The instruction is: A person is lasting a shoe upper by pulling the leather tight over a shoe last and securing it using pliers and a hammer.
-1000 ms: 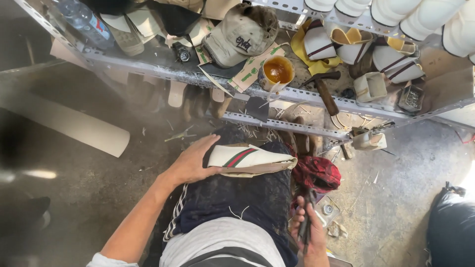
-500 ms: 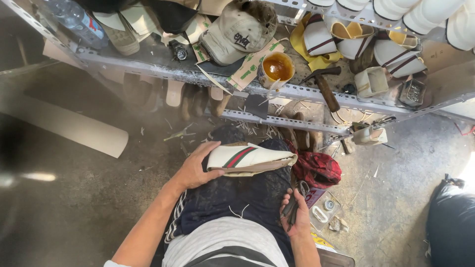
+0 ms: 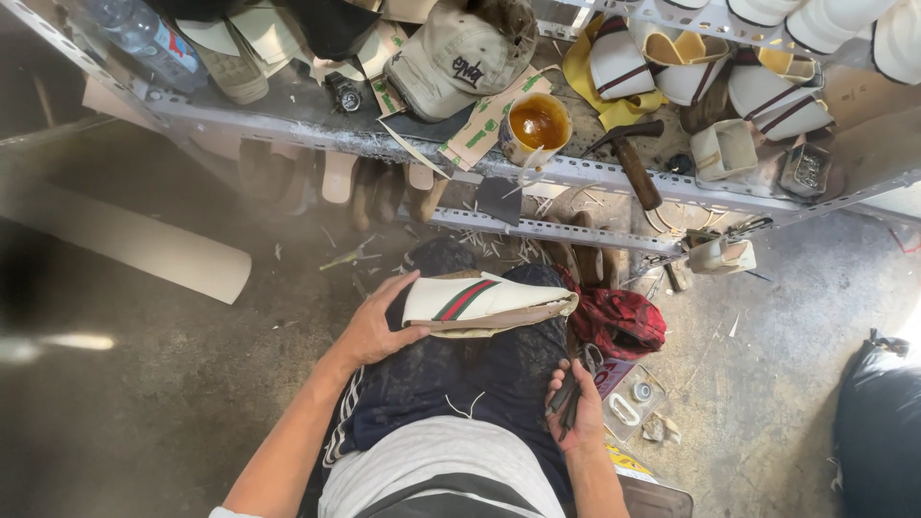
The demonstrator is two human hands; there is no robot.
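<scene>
On the shelf above your knees lies a tan cardboard strip (image 3: 487, 120) with green printed marks; at its far left, a clear bottle's (image 3: 144, 40) red-and-blue label.

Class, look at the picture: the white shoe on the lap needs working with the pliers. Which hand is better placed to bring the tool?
Probably the right hand: it already grips the pliers, while the left hand steadies the white shoe.
</scene>
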